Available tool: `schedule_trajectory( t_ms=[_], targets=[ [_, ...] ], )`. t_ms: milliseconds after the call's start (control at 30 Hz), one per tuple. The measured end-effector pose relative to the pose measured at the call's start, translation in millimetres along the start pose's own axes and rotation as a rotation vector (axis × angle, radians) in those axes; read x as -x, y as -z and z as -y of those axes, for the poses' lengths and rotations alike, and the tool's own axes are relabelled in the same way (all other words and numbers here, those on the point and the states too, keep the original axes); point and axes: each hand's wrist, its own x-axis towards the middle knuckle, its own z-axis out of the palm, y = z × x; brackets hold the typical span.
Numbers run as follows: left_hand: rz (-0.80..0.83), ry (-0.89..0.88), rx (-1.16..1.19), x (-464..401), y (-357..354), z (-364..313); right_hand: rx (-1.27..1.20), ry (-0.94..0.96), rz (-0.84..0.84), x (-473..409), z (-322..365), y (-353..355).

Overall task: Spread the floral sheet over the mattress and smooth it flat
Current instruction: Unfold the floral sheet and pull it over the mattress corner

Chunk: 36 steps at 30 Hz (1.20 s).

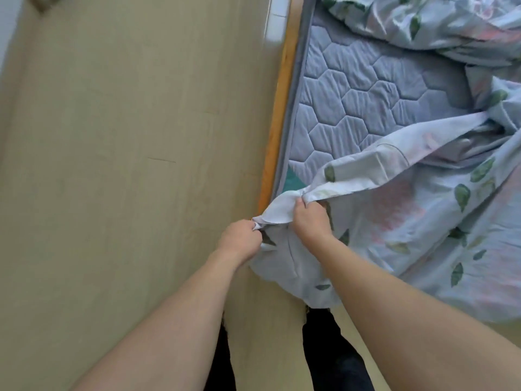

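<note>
head view: spreading step, left hand (239, 238) and right hand (310, 218) clamped on sheet (408, 221) edge at mattress (352, 103) corner; next, pull taut over bare quilting.

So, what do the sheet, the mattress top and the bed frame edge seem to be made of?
The floral sheet looks like thin woven fabric, perhaps cotton, matte: it creases softly where both hands bunch it. The mattress top seems a padded grey-blue textile, with stitched hexagon quilting. The bed frame edge looks like orange-brown wood with a smooth finish, though it could be laminate.
</note>
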Motion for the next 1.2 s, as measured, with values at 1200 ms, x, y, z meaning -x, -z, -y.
schedule_trajectory(
  t_ms=[1200],
  targets=[
    [-0.082, -0.897, -1.093, -58, 85, -158, -0.215, -0.263, 0.069, 17, 17, 12]
  ],
)
